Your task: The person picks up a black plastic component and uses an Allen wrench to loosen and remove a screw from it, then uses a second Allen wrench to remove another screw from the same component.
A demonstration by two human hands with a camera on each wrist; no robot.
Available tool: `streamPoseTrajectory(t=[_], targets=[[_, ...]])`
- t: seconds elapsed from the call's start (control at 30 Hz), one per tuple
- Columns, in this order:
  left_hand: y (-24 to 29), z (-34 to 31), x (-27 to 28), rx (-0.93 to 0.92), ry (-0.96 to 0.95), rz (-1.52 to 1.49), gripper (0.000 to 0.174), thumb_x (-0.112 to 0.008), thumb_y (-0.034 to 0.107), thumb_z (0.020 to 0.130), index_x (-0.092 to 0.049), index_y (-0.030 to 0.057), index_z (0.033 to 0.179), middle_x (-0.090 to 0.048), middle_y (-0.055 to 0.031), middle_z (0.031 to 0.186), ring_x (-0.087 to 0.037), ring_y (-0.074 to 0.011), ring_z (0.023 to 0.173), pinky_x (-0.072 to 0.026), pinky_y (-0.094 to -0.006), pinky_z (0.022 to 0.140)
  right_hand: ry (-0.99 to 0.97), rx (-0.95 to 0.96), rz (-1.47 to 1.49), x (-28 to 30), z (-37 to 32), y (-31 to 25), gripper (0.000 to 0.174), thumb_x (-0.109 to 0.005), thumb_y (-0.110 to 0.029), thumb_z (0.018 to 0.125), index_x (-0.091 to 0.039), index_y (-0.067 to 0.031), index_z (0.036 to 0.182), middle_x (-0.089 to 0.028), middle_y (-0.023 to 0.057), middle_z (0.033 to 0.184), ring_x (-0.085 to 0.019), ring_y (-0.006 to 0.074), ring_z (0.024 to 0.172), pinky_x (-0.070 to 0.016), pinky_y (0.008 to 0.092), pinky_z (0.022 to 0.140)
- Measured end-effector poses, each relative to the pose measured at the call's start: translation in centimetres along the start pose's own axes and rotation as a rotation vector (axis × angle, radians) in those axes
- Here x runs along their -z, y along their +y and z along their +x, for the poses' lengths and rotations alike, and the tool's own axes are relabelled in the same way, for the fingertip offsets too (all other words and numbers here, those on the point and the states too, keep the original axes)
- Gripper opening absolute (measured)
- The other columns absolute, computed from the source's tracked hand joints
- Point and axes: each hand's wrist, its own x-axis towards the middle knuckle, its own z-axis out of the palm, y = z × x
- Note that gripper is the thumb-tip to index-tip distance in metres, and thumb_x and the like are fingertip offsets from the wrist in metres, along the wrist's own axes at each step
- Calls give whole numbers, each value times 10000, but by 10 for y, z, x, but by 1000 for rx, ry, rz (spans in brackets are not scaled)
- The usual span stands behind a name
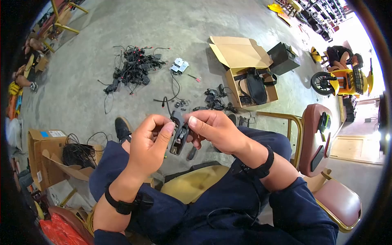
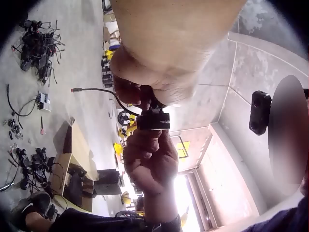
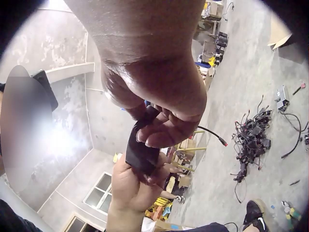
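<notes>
A small black plastic housing (image 1: 178, 139), long and narrow with an open side showing metal parts inside, is held up between both hands over the lap. The left hand (image 1: 149, 141) grips its left side, thumb and fingers pinching near the upper part. From the other side the right hand (image 1: 216, 130) pinches it, thumb along the edge. A thin black cable (image 2: 99, 90) with a reddish tip runs out of the housing. In the right wrist view the smooth back of the housing (image 3: 140, 145) shows between the two hands, with fingers covering part of it.
On the floor ahead lie a tangled pile of black cabled parts (image 1: 136, 67), a silver box (image 1: 179, 65) with a cable, and smaller black parts (image 1: 216, 98). An opened carton (image 1: 241, 53) holds a black bag. Another carton (image 1: 41, 159) stands left; a chair (image 1: 314, 139) stands right.
</notes>
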Motion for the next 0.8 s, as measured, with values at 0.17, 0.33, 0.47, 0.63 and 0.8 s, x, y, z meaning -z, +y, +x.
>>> streamPoseTrajectory(t=[0.17,0.33,0.47,0.63,0.8], targets=[[4,-1,0,3,-23,-22,111,-545,137,905,-533,29,882,-496,51,705,-426,-4,624,-348,-168,546,-2,7,0,1,0,0,366,-501,-302,932,-548,18,1104,-608,67,790,-553,104,640,-466,238,589],[-1,0,-1,-44,-9,91,114,-544,129,904,-534,16,885,-531,18,722,-462,-25,637,-382,-185,558,-5,-6,-3,2,1,-1,355,-510,-291,929,-549,18,1101,-606,65,784,-554,100,652,-474,243,598],[-5,0,-4,-92,30,154,124,-553,130,898,-535,8,886,-549,-9,730,-481,-55,631,-399,-203,565,17,-6,-32,2,0,-3,356,-513,-288,928,-548,21,1101,-606,65,786,-553,100,653,-477,245,601],[-3,3,-4,-117,38,233,127,-562,127,889,-545,2,879,-572,-44,750,-505,-92,637,-416,-228,583,20,8,16,3,1,-3,349,-518,-282,926,-546,16,1107,-607,66,776,-561,106,657,-477,247,603],[0,3,-5,-135,41,200,124,-561,125,889,-552,2,877,-567,-31,747,-503,-84,654,-413,-221,594,14,-19,33,4,0,-5,338,-513,-269,929,-543,12,1114,-602,65,780,-564,111,668,-478,247,605]])
